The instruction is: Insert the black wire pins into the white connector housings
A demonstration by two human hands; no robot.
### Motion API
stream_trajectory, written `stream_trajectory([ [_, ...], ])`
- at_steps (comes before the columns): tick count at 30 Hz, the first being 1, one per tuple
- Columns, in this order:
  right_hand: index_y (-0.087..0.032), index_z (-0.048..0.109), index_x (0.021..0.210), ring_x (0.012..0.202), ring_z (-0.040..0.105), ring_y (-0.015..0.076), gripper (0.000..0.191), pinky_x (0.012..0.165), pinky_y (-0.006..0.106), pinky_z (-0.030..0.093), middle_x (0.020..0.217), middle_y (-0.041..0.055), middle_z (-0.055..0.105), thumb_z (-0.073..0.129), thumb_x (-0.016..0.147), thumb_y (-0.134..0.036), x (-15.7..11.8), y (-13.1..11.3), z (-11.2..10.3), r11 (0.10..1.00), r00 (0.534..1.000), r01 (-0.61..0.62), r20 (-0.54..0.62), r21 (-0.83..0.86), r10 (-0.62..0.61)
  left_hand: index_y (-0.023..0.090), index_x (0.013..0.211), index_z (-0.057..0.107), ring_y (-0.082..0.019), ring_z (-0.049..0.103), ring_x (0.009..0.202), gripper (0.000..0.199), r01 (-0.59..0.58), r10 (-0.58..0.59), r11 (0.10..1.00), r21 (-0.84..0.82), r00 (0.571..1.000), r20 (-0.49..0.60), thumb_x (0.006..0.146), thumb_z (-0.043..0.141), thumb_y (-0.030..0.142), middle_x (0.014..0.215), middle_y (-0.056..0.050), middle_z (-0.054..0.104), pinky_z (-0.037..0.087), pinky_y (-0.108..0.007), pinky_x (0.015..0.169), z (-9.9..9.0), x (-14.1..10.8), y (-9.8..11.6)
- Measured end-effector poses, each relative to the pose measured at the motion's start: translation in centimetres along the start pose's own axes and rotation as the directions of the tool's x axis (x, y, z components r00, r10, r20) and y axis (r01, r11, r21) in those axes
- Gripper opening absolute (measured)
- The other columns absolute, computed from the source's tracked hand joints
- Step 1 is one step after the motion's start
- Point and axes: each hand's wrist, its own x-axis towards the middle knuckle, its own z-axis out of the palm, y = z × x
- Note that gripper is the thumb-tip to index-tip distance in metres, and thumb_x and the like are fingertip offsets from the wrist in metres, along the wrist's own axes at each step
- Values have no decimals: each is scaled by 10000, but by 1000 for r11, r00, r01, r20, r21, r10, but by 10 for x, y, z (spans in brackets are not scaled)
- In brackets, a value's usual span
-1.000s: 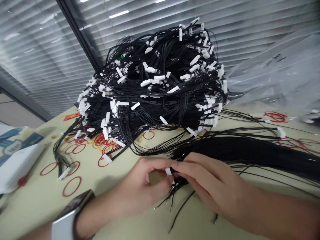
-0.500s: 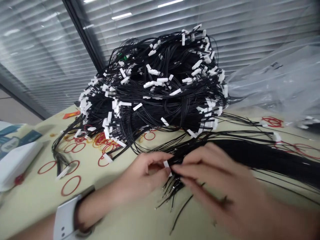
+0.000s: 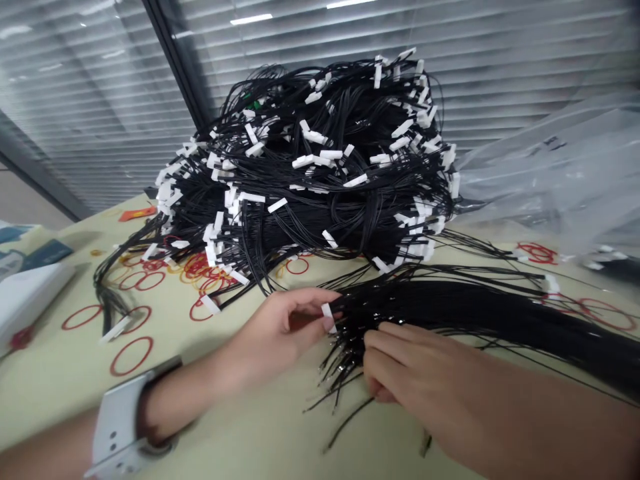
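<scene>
Between the thumb and fingers of my left hand (image 3: 295,320) is a small white connector (image 3: 329,318), at the left end of a thick bundle of black wires (image 3: 480,307). My right hand (image 3: 410,367) is closed at the bundle's loose ends, its fingers curled inward around wires; the fingertips are partly hidden. Shiny metal tips show on the wire ends (image 3: 345,363) between and below the hands. Behind them rises a large pile of black cables (image 3: 310,220) with white connectors.
Red rubber bands (image 3: 131,355) lie scattered on the pale table (image 3: 225,427). A white box (image 3: 35,300) stands at the left, an orange piece (image 3: 137,213) near the back left edge. Clear plastic bags (image 3: 555,173) are at the right, window blinds behind.
My right hand has drawn back from the connector, moved down and curled its fingers at the wire ends. My left hand still pinches the connector. The view has shifted slightly.
</scene>
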Motion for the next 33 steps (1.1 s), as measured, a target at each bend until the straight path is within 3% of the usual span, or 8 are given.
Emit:
stream_trajectory([
  [3,-112,616,885,858,575,224,425,779,376,476,895,99,626,290,627,-28,1,0,-6,999,999,32,-39,-43,-34,156,1065,581,-127,583,761,269,31,-29,999,44,999,-42,808,543,226,862,-23,636,471,-224,695,0,-2,1],
  [5,-136,600,818,750,590,191,419,678,328,506,814,84,626,239,658,3,7,3,-12,1000,999,-15,-33,5,16,154,1072,577,-138,581,766,268,26,-22,998,65,998,-63,817,523,217,864,-29,628,471,-236,696,0,-2,2],
  [8,-189,529,761,500,522,85,288,433,169,445,629,-7,566,287,780,-33,18,8,-19,950,964,-265,13,163,267,149,1042,584,-148,578,798,241,-15,20,997,72,998,-65,815,506,169,886,-37,628,468,-246,718,0,-1,1],
  [11,-212,523,823,580,553,59,186,498,136,458,698,-32,570,377,833,-96,24,12,-14,835,890,-413,-32,363,454,155,1007,585,-147,573,835,233,-43,44,999,26,997,-61,792,505,115,926,-39,625,463,-250,762,-1,0,-4],
  [14,-220,552,889,702,565,80,197,618,189,475,803,-11,567,400,833,-108,22,11,-1,826,906,-357,-52,436,420,175,1004,580,-146,557,873,259,-42,39,998,-54,998,-53,775,499,86,939,-28,605,445,-263,804,-2,-1,-9],
  [19,-184,575,896,623,516,64,182,538,181,425,754,-3,531,452,805,-84,14,12,18,813,903,-313,-112,491,416,192,1009,581,-142,539,818,230,-1,-1,998,-55,999,-36,799,503,143,878,-9,588,433,-268,759,-3,-1,-9],
  [29,-189,581,751,537,533,44,120,478,131,421,675,-15,547,478,797,-147,9,18,22,789,829,-385,-196,480,523,162,1008,565,-166,536,877,215,65,-72,984,-169,997,-36,801,506,162,942,-40,596,420,-299,807,-5,1,-6],
  [33,-206,574,753,488,510,42,141,432,155,385,650,-27,535,455,808,-154,7,18,30,809,834,-366,-223,459,504,171,985,574,-147,540,856,204,84,-90,980,-179,996,-27,790,516,149,918,-25,595,438,-267,788,-6,1,-4],
])
